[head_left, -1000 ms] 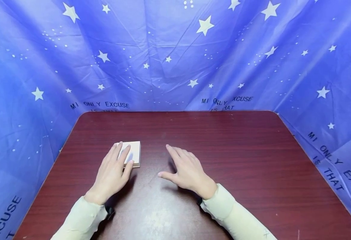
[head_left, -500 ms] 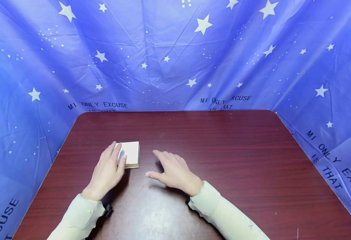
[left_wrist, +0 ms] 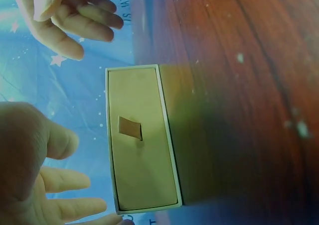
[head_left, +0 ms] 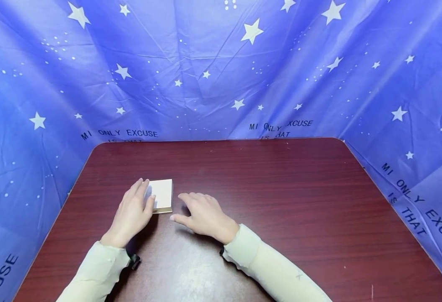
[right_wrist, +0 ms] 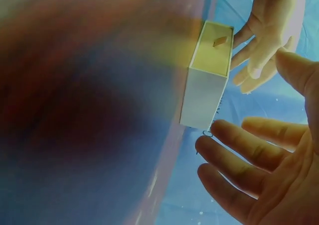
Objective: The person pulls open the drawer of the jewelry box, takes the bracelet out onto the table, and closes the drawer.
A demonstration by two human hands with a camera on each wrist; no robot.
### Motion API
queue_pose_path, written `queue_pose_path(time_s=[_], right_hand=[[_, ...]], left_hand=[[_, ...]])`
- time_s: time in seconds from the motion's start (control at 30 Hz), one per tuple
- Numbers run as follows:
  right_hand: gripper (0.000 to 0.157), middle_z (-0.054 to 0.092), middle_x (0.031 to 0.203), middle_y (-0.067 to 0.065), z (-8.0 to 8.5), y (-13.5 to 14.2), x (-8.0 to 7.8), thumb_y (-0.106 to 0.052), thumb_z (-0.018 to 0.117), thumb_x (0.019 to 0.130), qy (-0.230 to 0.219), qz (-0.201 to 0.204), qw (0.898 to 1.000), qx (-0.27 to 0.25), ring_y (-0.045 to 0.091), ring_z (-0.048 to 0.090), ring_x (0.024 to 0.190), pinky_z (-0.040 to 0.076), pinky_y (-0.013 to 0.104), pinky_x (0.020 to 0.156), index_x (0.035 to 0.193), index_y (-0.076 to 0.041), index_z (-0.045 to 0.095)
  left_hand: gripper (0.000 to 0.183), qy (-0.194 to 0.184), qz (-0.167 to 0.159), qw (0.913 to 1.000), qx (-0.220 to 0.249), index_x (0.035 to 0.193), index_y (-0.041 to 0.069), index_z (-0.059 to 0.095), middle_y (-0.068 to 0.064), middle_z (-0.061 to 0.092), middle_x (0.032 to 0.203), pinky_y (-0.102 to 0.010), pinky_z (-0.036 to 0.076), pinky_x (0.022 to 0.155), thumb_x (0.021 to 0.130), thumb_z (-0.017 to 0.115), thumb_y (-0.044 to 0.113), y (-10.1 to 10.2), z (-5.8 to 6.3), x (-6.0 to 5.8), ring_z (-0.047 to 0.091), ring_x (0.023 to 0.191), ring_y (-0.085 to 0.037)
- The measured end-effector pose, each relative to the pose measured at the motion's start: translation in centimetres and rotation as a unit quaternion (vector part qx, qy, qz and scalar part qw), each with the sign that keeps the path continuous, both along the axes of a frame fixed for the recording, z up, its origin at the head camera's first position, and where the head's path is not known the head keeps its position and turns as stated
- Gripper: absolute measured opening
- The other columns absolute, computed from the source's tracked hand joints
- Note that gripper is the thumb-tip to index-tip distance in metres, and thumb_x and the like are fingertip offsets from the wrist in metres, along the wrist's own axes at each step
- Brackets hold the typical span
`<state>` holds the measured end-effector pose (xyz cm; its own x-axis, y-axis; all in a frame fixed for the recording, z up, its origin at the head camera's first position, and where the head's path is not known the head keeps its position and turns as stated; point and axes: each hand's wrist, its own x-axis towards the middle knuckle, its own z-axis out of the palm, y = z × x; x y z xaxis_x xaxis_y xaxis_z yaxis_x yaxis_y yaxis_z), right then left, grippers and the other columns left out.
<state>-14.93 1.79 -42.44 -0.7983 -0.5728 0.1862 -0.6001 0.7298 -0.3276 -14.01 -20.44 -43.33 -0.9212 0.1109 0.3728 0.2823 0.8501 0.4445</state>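
A small white box (head_left: 163, 193) lies on the left half of the table. Its near side, seen in the left wrist view, is a tan drawer front (left_wrist: 144, 175) with a short brown pull tab (left_wrist: 130, 127) at the middle. My left hand (head_left: 129, 216) is at the box's left side, fingers extended and overlapping its left edge in the head view. To the right of the box, my right hand (head_left: 204, 217) reaches in with thumb and fingers spread and nothing between them. A narrow strip of table shows between its fingertips and the box.
The dark red-brown wooden table (head_left: 281, 188) has rounded far corners. A blue curtain (head_left: 206, 50) with white stars and printed lettering encloses its back and sides. Light-coloured sleeves (head_left: 270, 264) cover both forearms.
My right hand has moved left, close to the box. My left hand has drawn back leftward, baring more of the box's top. The head view has shifted slightly.
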Motion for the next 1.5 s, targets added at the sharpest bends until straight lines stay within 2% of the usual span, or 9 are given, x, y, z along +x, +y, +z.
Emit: queue_pose_path(time_s=[0.17, 0.27, 0.4, 0.6, 0.87, 1.03, 1.3, 1.5], right_hand=[[0.05, 0.06, 0.08, -0.011, 0.6, -1.1, -0.7, -0.058, 0.06, 0.085, -0.088, -0.028, 0.995, -0.036, 0.004, 0.055, 0.066, 0.046, 0.027, 0.056, 0.11, -0.014, 0.063], [0.048, 0.059, 0.075, -0.015, 0.9, -1.7, -1.2, -0.054, 0.062, 0.084, -0.137, -0.055, 0.988, -0.051, 0.001, 0.055, 0.064, 0.046, 0.026, 0.059, 0.11, -0.014, 0.066], [0.041, 0.058, 0.068, -0.016, 1.0, -2.5, -1.7, -0.051, 0.062, 0.083, -0.165, -0.076, 0.982, -0.044, 0.002, 0.056, 0.062, 0.046, 0.027, 0.06, 0.103, -0.015, 0.068], [0.046, 0.063, 0.075, -0.011, 1.2, -3.3, -1.7, -0.053, 0.065, 0.082, -0.175, -0.097, 0.98, 0.0, 0.006, 0.056, 0.064, 0.048, 0.03, 0.061, 0.109, -0.016, 0.069], [0.039, 0.062, 0.076, -0.011, 1.0, -4.2, -1.5, -0.055, 0.067, 0.081, -0.18, -0.103, 0.978, 0.026, 0.011, 0.058, 0.067, 0.046, 0.034, 0.061, 0.1, -0.021, 0.068], [0.032, 0.061, 0.073, -0.01, 0.9, -4.6, -1.5, -0.054, 0.067, 0.082, -0.18, -0.105, 0.978, 0.029, 0.012, 0.057, 0.066, 0.045, 0.033, 0.059, 0.093, -0.023, 0.066], [0.028, 0.055, 0.066, -0.01, 0.6, -4.8, -1.6, -0.051, 0.064, 0.085, -0.169, -0.118, 0.978, 0.022, 0.011, 0.053, 0.06, 0.042, 0.033, 0.056, 0.085, -0.023, 0.065], [0.026, 0.055, 0.066, -0.01, 0.5, -4.8, -1.8, -0.049, 0.064, 0.086, -0.156, -0.126, 0.98, 0.02, 0.011, 0.053, 0.06, 0.042, 0.033, 0.055, 0.079, -0.024, 0.063]], left_hand=[[0.052, -0.005, 0.005, 1.0, -0.003, 0.133, -0.009, 0.047, -0.03, 0.043, 0.137, -0.061, 0.04, 0.093, 0.091, 0.059, 0.019, -0.1, 0.2, -0.2, 0.047, 0.113, -0.052], [0.051, -0.012, 0.008, 0.9999, 0.001, 0.132, -0.009, 0.048, -0.03, 0.044, 0.136, -0.061, 0.04, 0.093, 0.091, 0.059, 0.019, -0.2, 0.3, -0.4, 0.047, 0.114, -0.051], [0.049, -0.025, 0.011, 0.9996, 0.005, 0.129, -0.009, 0.051, -0.029, 0.046, 0.135, -0.061, 0.039, 0.094, 0.09, 0.06, 0.018, -0.4, 0.4, -0.6, 0.046, 0.118, -0.05], [0.048, -0.035, 0.01, 0.9994, 0.0, 0.129, -0.009, 0.051, -0.027, 0.049, 0.132, -0.061, 0.039, 0.095, 0.089, 0.061, 0.015, -0.6, 0.5, -0.7, 0.047, 0.118, -0.047], [0.046, -0.029, -0.002, 0.9996, -0.006, 0.126, -0.011, 0.053, -0.028, 0.053, 0.124, -0.057, 0.041, 0.095, 0.085, 0.064, 0.009, -0.6, 0.3, -0.7, 0.05, 0.114, -0.045], [0.048, -0.055, 0.003, 0.9985, -0.004, 0.126, -0.012, 0.052, -0.029, 0.05, 0.126, -0.058, 0.041, 0.094, 0.086, 0.065, 0.009, -0.8, 0.4, -0.7, 0.048, 0.116, -0.046], [0.053, -0.127, -0.005, 0.9918, -0.012, 0.132, -0.011, 0.047, -0.03, 0.038, 0.14, -0.062, 0.034, 0.099, 0.088, 0.063, 0.014, -1.1, 0.7, -1.2, 0.038, 0.126, -0.049], [0.051, -0.143, -0.008, 0.9897, -0.001, 0.131, -0.011, 0.048, -0.029, 0.037, 0.141, -0.06, 0.033, 0.101, 0.089, 0.063, 0.015, -1.0, 0.8, -1.5, 0.036, 0.129, -0.046]])
